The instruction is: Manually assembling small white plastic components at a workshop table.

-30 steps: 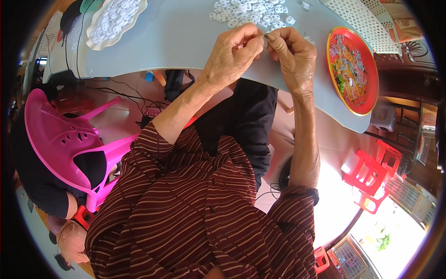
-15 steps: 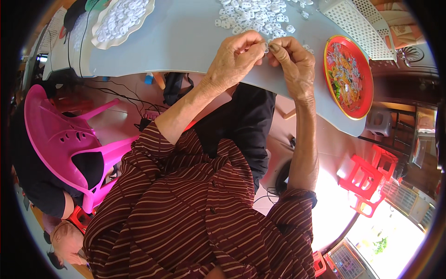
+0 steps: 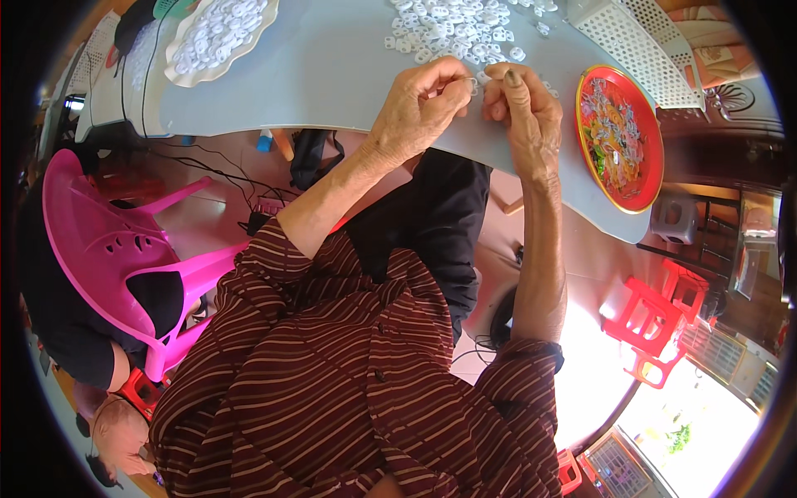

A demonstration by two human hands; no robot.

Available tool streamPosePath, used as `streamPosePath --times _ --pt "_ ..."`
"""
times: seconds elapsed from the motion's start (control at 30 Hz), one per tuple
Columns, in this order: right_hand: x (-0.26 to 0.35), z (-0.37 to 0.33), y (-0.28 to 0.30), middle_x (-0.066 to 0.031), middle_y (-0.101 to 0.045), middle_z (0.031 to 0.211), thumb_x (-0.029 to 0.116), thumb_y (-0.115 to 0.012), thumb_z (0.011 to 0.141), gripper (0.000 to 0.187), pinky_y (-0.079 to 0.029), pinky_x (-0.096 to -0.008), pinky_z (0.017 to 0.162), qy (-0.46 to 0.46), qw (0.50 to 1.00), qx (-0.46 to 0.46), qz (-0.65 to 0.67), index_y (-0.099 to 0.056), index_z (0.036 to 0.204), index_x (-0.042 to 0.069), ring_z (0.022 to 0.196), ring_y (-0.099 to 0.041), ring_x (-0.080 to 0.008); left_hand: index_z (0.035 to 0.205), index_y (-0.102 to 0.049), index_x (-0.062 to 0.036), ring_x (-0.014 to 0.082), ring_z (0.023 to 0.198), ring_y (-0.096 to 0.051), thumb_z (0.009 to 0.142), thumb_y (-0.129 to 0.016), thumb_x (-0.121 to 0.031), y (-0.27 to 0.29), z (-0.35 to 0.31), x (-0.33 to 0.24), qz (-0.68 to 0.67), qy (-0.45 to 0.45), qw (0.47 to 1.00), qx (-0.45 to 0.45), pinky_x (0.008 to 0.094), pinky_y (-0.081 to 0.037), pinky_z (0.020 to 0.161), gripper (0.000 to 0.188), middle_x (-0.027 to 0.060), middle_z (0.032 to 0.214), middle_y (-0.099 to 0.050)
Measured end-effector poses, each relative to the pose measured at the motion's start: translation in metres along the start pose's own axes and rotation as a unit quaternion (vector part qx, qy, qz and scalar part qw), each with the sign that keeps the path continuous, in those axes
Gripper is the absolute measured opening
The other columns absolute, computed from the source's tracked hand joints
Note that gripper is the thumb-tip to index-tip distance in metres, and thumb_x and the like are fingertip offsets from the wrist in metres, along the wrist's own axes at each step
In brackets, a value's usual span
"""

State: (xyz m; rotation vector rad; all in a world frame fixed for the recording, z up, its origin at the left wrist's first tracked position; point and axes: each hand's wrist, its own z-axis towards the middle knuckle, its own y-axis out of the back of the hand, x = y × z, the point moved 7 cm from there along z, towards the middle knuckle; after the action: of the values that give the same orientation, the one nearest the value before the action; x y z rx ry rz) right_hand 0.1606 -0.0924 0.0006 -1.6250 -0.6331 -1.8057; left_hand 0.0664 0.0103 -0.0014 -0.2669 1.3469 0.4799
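Over the table's near edge, my left hand [image 3: 423, 104] pinches a small clear-white plastic piece [image 3: 474, 85] between thumb and fingertips. Just to its right, my right hand [image 3: 530, 112] is raised with its fingers curled and thumb laid against the index finger. Whatever it may hold is too small or hidden to make out. Beyond both hands lies a loose pile of small white plastic pieces [image 3: 452, 31] with holes in them. On the right, a round red tray [image 3: 651, 170] with a gold rim carries many small clear and whitish bits.
A scalloped white dish [image 3: 193, 80] heaped with white pieces stands at the left of the grey table [image 3: 324, 70]. A white perforated basket [image 3: 631, 54] is at the far right. A pink plastic chair [image 3: 100, 241], a person beside it and red stools [image 3: 643, 315] surround the table.
My right hand has drawn slightly right, away from the left, and its thumb has lifted. My left hand stays in place with the plastic piece.
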Motion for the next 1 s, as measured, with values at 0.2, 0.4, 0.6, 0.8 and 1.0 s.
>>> streamPosePath --times 0.2,0.4,0.6,0.8,1.0 --pt "-0.003 -0.001 -0.005 -0.0007 -0.060 0.072 0.017 -0.064 0.088 0.019 -0.042 -0.0206 0.058 0.013 0.999 0.012 -0.034 -0.064 0.090 -0.001 0.062 -0.049 -0.0063 0.081 -0.055 0.0002 0.0072 0.063 -0.055 0.088 -0.055 -0.015 0.001 0.001 -0.005 -0.021 -0.005 1.000 -0.014 0.0219 -0.045 0.059 0.017 0.0000 0.067 -0.053" --pt "0.004 -0.004 -0.008 0.0003 -0.058 0.067 0.017 -0.066 0.086 0.018 -0.040 -0.0198 0.055 0.015 0.998 -0.028 -0.053 -0.064 0.082 0.000 0.059 -0.048 -0.0056 0.085 -0.056 -0.0001 0.0048 0.058 -0.047 0.089 -0.055 -0.014 0.000 0.001 -0.003 -0.011 -0.035 0.999 -0.030 0.0200 -0.040 0.054 0.014 -0.0004 0.066 -0.052" --pt "0.003 -0.005 -0.010 0.0009 -0.059 0.066 0.019 -0.068 0.085 0.019 -0.039 -0.0194 0.053 0.001 0.996 -0.039 -0.078 -0.065 0.083 0.000 0.058 -0.047 -0.0048 0.086 -0.055 0.0008 0.0041 0.059 -0.043 0.090 -0.054 -0.012 0.001 0.000 -0.005 -0.049 -0.045 0.996 -0.054 0.0196 -0.037 0.052 0.014 -0.0012 0.066 -0.050" --pt "0.004 -0.005 -0.007 0.0005 -0.060 0.069 0.017 -0.065 0.088 0.017 -0.040 -0.0194 0.055 0.019 0.998 -0.036 -0.040 -0.065 0.086 0.000 0.060 -0.048 -0.0045 0.088 -0.055 0.0015 0.0048 0.060 -0.043 0.090 -0.053 -0.012 0.003 0.000 -0.002 -0.049 -0.040 0.996 -0.059 0.0200 -0.039 0.054 0.013 -0.0006 0.067 -0.050" --pt "-0.004 -0.003 -0.008 0.0004 -0.060 0.069 0.015 -0.064 0.088 0.015 -0.040 -0.0193 0.055 0.020 0.999 -0.038 -0.008 -0.065 0.086 0.000 0.059 -0.048 -0.0043 0.088 -0.055 0.0015 0.0050 0.059 -0.043 0.091 -0.053 -0.013 0.003 0.000 -0.003 -0.052 -0.042 0.996 -0.052 0.0203 -0.039 0.054 0.015 -0.0007 0.067 -0.050"
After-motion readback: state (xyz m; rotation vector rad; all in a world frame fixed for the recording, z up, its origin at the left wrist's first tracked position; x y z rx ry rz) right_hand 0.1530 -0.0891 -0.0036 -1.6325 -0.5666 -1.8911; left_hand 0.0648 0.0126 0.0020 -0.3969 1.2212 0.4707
